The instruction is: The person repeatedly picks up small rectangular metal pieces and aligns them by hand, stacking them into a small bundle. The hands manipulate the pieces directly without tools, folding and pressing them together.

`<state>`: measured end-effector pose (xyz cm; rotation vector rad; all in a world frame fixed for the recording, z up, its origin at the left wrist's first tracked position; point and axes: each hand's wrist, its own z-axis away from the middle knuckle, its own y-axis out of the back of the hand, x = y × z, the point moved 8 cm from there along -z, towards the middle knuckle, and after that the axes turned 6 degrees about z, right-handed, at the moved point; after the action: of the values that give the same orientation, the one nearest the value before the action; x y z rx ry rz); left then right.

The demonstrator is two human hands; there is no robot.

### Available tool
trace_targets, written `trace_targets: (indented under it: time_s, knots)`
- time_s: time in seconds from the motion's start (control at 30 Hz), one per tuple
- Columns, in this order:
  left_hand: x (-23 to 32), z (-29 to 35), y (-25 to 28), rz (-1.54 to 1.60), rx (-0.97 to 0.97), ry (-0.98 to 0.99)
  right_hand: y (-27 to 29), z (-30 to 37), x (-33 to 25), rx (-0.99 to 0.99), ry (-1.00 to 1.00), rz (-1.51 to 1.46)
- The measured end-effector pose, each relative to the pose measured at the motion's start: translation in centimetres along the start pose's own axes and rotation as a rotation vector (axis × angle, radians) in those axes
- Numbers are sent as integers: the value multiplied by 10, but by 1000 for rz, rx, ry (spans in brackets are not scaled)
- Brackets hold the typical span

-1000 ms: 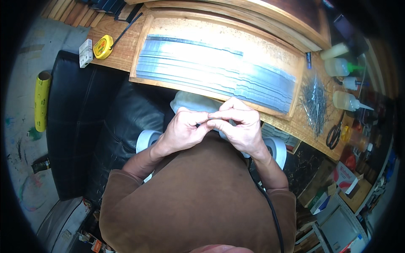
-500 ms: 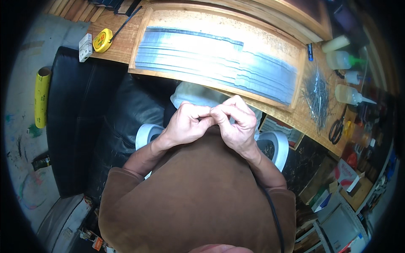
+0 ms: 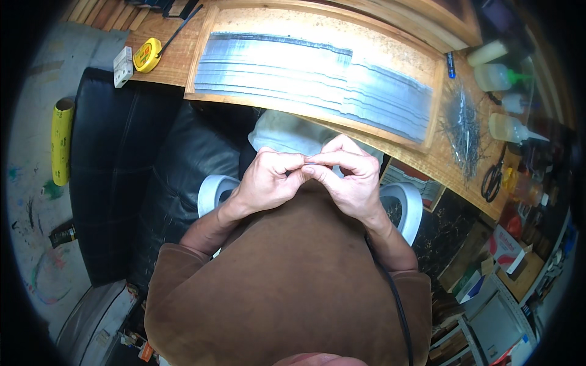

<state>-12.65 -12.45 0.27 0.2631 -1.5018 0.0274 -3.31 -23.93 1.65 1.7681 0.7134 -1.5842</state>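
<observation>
Above my lap, in front of the brown shirt, both hands meet at the fingertips. My left hand is closed, its thumb and index finger pinched together. Against it my right hand pinches too, its index finger stretched toward the left fingertips. Whatever lies between them is too small and too covered to make out. Just beyond the hands, on the workbench, sits a shallow wooden tray holding rows of thin grey strips, bright with glare.
Right of the tray lie a heap of thin dark wire-like pieces, scissors and squeeze bottles. A yellow tape measure and a small white box rest at the bench's left end. A black padded seat stands left.
My right hand's index finger has straightened from a bent pose, and that hand has shifted slightly right and down. The left hand keeps its pinch. The whole view has shifted a little.
</observation>
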Motion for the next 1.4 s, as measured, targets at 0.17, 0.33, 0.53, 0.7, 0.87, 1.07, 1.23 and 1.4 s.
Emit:
trace_targets:
  time_s: [0.17,0.33,0.53,0.7,0.87,1.07,1.23,1.4]
  knots:
    - [4,-1,-1,56,73,-61,-1,1,1,-18,-3,11]
    - [0,0,-1,39,56,-52,0,1,0,-10,-9,17]
    - [5,0,-2,56,61,-42,0,1,0,-22,4,16]
    - [5,0,-2,44,65,-49,1,0,-2,-25,4,19]
    - [2,2,-2,40,59,-53,0,0,-2,-34,13,12]
    - [5,2,-2,52,64,-44,0,1,-1,-36,17,6]
    - [5,3,-1,42,55,-43,1,0,-2,-18,29,-1]
    - [6,2,-1,60,72,-40,1,-1,-3,-14,29,6]
